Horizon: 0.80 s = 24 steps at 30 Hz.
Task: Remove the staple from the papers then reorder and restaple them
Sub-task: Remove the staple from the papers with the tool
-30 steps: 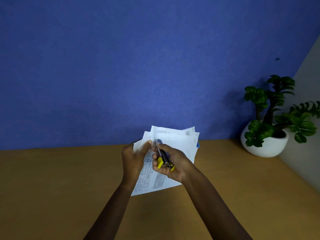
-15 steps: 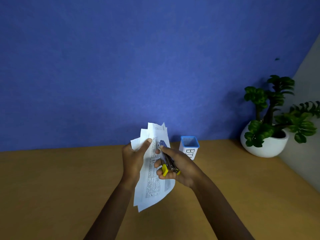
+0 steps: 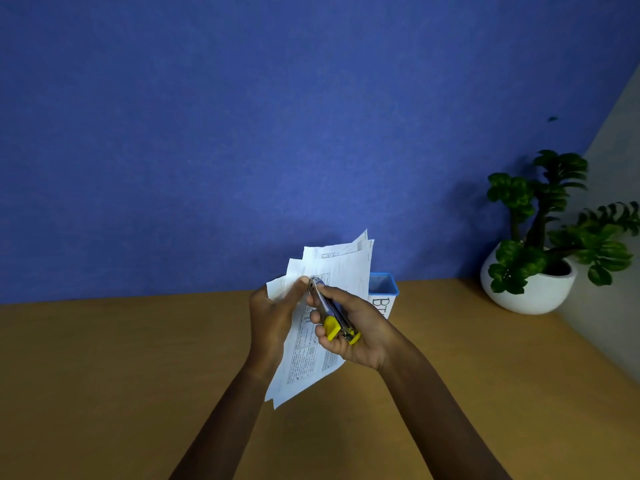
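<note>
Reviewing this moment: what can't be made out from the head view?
- Staple: too small, and the left hand thumb and stapler tip cover that corner of the papers.
- Print on the papers: too small to read.
- Blue-rimmed cup: its label and left side are hidden behind the papers and right hand.
- Plant: leaves cut off by the right edge.

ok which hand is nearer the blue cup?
Right. The right hand, holding the stapler, sits just in front of the blue cup; the left hand is beyond the papers.
</note>
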{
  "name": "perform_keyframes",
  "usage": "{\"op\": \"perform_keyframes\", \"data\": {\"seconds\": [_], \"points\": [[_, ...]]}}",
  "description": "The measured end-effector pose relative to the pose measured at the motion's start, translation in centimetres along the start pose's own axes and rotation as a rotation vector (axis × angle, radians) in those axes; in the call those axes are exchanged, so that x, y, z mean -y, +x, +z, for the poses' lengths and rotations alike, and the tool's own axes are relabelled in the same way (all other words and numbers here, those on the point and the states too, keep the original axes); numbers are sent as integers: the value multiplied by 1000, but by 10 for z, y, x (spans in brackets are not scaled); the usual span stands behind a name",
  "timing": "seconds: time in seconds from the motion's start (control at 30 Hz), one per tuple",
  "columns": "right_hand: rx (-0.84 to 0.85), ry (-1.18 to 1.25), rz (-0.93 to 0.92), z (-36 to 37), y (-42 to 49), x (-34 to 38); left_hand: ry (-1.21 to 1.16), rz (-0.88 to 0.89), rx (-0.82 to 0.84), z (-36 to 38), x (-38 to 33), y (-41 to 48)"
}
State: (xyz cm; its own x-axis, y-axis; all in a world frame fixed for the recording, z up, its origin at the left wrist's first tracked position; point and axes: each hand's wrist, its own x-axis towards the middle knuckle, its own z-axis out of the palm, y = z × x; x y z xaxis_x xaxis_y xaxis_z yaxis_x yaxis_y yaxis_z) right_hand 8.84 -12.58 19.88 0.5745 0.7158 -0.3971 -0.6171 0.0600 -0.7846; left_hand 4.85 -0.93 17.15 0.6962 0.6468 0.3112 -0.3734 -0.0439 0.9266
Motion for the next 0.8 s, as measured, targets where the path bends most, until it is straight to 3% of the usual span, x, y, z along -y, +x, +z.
{"op": "perform_keyframes", "data": {"seconds": [0.8], "points": [[-22, 218, 16, 17, 3, -7, -24, -93, -24, 0, 1, 3]]}}
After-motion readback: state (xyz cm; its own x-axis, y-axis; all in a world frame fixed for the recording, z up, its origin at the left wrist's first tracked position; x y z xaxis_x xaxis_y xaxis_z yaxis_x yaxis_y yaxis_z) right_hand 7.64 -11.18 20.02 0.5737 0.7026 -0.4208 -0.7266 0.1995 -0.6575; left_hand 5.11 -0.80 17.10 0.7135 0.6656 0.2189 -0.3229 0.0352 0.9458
